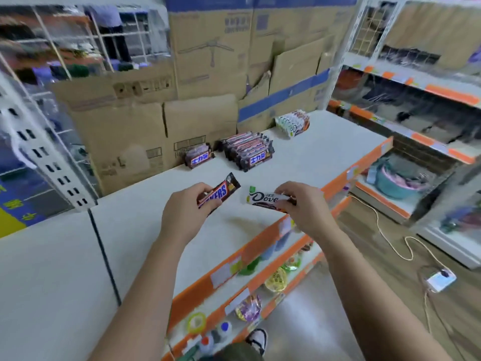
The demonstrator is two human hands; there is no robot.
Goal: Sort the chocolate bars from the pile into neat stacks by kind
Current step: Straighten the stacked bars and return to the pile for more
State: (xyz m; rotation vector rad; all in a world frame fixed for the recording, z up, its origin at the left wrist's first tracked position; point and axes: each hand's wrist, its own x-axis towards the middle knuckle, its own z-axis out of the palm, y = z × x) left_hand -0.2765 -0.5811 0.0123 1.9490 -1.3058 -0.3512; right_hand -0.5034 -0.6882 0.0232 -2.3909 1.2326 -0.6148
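A person's left hand pinches one Snickers bar in its fingers while the right hand grips one Dove bar, both held just above the tabletop near its right edge; each looks light, fairly stiff inside a slick foil wrapper, so a hold across the long sides seems safer than the crimped ends. Toward the far edge sit three groups, a small Snickers stack, a larger Snickers stack and a Dove stack, their bars too blurred to count
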